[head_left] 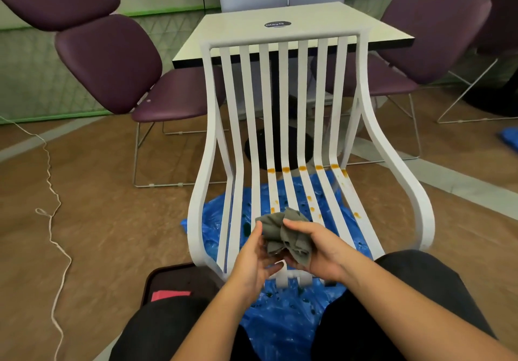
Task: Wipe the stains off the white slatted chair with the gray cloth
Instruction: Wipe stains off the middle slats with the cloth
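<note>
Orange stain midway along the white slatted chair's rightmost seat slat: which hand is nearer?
Right. The right hand, gripping the crumpled gray cloth, is just lower-left of the stain; the left hand lies beyond the cloth.

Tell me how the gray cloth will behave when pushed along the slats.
Probably floppy: the cloth sits crumpled in folds between the left hand and right hand, so it should mould to each slat. Likely light, being a small wad of thin fabric. Being soft, it may sag into the gaps between the slats or catch on their edges.
</note>
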{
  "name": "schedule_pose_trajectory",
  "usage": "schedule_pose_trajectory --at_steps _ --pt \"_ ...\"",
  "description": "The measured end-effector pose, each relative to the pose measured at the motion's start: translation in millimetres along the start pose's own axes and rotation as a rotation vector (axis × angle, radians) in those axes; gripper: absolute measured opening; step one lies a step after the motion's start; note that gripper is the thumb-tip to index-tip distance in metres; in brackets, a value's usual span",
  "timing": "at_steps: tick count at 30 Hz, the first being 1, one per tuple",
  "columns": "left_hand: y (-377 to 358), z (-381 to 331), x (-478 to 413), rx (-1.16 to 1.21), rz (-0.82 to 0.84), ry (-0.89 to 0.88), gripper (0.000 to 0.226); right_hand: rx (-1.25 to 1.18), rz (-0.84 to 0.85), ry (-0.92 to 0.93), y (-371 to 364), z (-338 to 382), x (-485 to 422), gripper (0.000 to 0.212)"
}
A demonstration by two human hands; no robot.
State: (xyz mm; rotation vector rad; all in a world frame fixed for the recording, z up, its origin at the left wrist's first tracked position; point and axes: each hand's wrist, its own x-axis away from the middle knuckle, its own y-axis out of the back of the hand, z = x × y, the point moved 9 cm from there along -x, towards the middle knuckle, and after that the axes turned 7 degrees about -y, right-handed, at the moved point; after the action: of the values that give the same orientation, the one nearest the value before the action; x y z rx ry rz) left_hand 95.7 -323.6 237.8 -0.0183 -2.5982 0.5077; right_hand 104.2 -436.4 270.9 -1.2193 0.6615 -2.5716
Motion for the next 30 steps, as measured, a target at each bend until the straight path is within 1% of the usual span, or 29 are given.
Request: schedule_pose_trajectory --at_steps 3,5,7,9,12,14,16,19,21,23,24,25,27,29,30 --pt "-2.4 -7.1 7.2 0.084 -0.055 -0.11 0.043 0.031 0.042 -0.051 -6.4 -8.1 3.5 0.043" --pt "3.4 -15.2 12.1 0.027 -0.103 -0.201 0.032 0.072 0.057 -0.069 -8.1 -12.5 4.9 0.047" --pt "12.9 -24.5 18.0 -0.097 -0.166 -0.295 0.022 0.092 0.067 -0.082 -6.9 -17.4 3.0 0.051" --pt "21.9 -32.7 22.9 -0.224 -0.227 -0.385 0.015 0.189 0.009 -0.066 -3.6 -18.6 2.7 0.051" --pt "27.2 -37.1 26.4 -0.355 -0.251 -0.46 0.011 0.36 -0.167 0.018 8.0 -15.7 -0.5 0.052" --pt "26.2 -39.6 28.8 -0.4 -0.241 -0.5 0.011 0.391 -0.202 0.062 9.2 -15.6 -3.9 0.046" --pt "27.1 -42.2 30.6 -0.401 -0.232 -0.522 0.011 0.408 -0.204 0.085 8.1 -17.8 -7.7 0.045" --pt "31.5 -43.8 29.4 -0.424 -0.225 -0.508 0.013 0.362 -0.234 0.109 10.7 -20.1 -14.0 0.04" --pt "34.2 -42.0 27.6 -0.43 -0.218 -0.478 0.015 0.324 -0.244 0.111 12.1 -21.0 -16.5 0.029" --pt "38.2 -39.3 25.8 -0.395 -0.234 -0.43 0.018 0.295 -0.268 0.11 14.9 -21.0 -16.9 0.011" --pt "41.2 -37.4 24.1 -0.365 -0.246 -0.404 0.021 0.257 -0.28 0.107 17.3 -20.6 -17.1 0.007" --pt "44.3 -35.5 22.9 -0.325 -0.26 -0.377 0.023 0.196 -0.282 0.086 19.4 -21.9 -16.5 0.008" --pt "47.1 -31.0 20.9 -0.239 -0.262 -0.315 0.023 0.055 -0.225 -0.008 17.9 -30.0 -16.3 0.01" --pt "45.6 -26.9 19.1 -0.137 -0.231 -0.252 0.029 0.043 -0.136 -0.117 10.5 -39.2 -16.1 0.036" --pt "44.9 -24.6 18.4 -0.082 -0.221 -0.21 0.031 0.061 -0.11 -0.144 8.2 -41.5 -16.2 0.046"
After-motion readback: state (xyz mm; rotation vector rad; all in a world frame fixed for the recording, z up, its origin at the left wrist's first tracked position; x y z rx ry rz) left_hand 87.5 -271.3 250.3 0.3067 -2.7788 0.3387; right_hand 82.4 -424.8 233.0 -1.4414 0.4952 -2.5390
